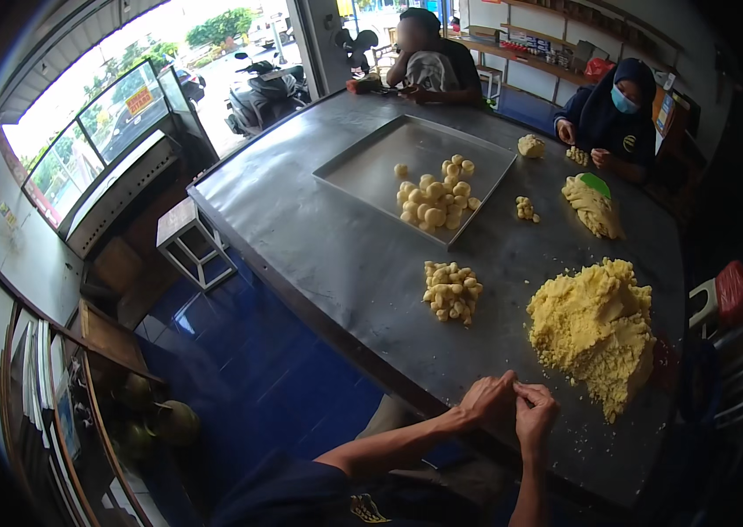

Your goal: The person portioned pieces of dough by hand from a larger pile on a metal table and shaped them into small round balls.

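Above the near edge of the metal table, my left hand and my right hand meet at the fingertips. Both are closed in a pinch, and whatever lies between them is too small or hidden to make out. To their right rises a big crumbly yellow mound, crumbs scattered about its foot. A cluster of small pale dough pieces sits beyond my hands, slightly left. Farther off, smooth round dough balls are heaped in a shallow square metal tray.
A slab of dough with a green scraper lies far right, near a small dough cluster and a dough lump. A masked person handles small pieces there. Another person sits at the far edge. A white-framed stool stands left.
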{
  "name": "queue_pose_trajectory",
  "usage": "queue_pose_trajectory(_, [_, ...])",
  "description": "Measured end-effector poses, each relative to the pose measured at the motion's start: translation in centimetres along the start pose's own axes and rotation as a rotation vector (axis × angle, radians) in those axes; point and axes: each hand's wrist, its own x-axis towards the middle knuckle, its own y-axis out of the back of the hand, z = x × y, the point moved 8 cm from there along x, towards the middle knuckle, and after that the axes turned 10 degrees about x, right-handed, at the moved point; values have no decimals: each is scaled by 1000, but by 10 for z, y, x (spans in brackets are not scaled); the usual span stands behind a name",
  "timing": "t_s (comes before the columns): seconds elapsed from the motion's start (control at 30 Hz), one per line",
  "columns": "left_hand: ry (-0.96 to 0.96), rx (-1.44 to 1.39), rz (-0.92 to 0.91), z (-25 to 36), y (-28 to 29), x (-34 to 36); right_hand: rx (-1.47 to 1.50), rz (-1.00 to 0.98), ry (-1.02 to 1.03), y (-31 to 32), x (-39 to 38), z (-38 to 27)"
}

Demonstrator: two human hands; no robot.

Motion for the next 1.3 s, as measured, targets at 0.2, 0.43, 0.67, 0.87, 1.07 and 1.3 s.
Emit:
queue_pose_trajectory(0.2, [-145,-285,141,21,35,-10,336,173,-85,15,5,24])
queue_pose_trajectory(0.43, [-358,-371,89,26,24,-6,801,-78,-322,-19,10,92])
queue_pose_trajectory(0.67, [-272,-322,86,23,28,-9,301,-100,-30,-2,26,39])
queue_pose_trajectory(0.87, [-318,-335,15,32,27,-12,259,-102,-47,5,22,46])
queue_pose_trajectory(1.07, [-132,-684,164,15,31,-3,-161,210,-92,76,2,90])
queue_pose_trajectory(1.3, [-81,-789,102,11,60,-12,-229,194,-139,73,-26,83])
